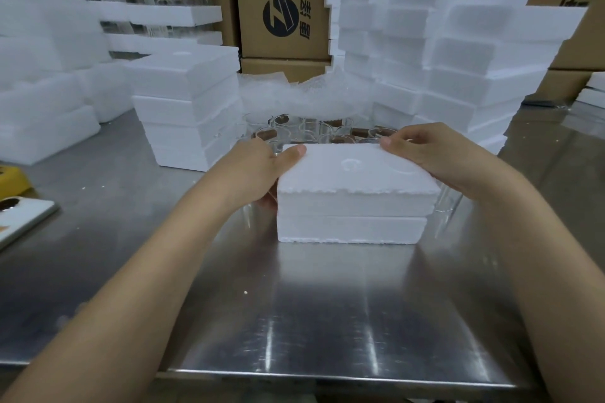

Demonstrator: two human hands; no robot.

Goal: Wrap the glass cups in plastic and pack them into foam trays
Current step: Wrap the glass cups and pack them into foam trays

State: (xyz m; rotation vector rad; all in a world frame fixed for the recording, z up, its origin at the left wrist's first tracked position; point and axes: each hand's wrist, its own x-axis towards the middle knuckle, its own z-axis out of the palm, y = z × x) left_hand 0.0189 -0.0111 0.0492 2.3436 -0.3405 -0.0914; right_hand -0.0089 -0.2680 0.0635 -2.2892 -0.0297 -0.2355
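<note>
With left grip (262, 170) and right grip (422, 150) clamped on the foam tray (353, 206), its halves should be pressed together evenly.

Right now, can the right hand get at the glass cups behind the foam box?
Probably yes, once it lets go. The right hand grips the far right corner of the foam box; the glass cups stand just beyond its fingers, nothing between. The left hand holds the box too.

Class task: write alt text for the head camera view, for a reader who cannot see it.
A left hand and right hand grip a closed foam tray pair on a steel table. Glass cups stand just behind it, with foam tray stacks and cardboard boxes beyond.
</note>
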